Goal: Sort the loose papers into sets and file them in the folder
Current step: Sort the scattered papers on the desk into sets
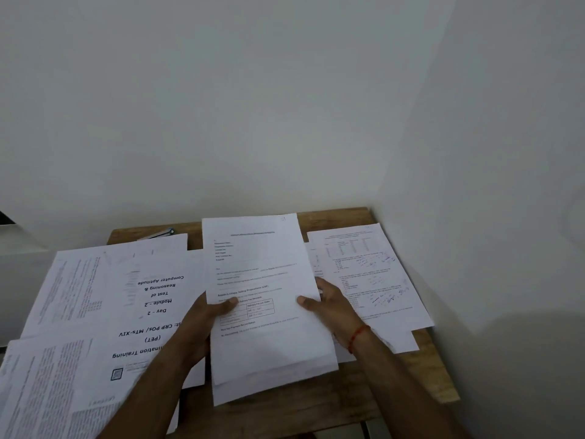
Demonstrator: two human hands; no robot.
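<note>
I hold a small stack of white printed sheets [262, 280] upright-facing above the middle of a wooden table [437, 369]. My left hand [209, 315] grips its left edge, thumb on the front page. My right hand [329, 304] grips the right edge, thumb on top, with a red thread on the wrist. Left of the stack lies a title page [148, 305] printed upside down among other loose sheets. To the right lies a question sheet [367, 274] with blue pen marks, on top of more paper.
Dense-text pages [41, 384] overhang the table's near left corner. A metal clip [161, 232] shows at the back left, partly under paper. White walls [474, 153] close in behind and right. A pale surface [12, 242] stands at the far left.
</note>
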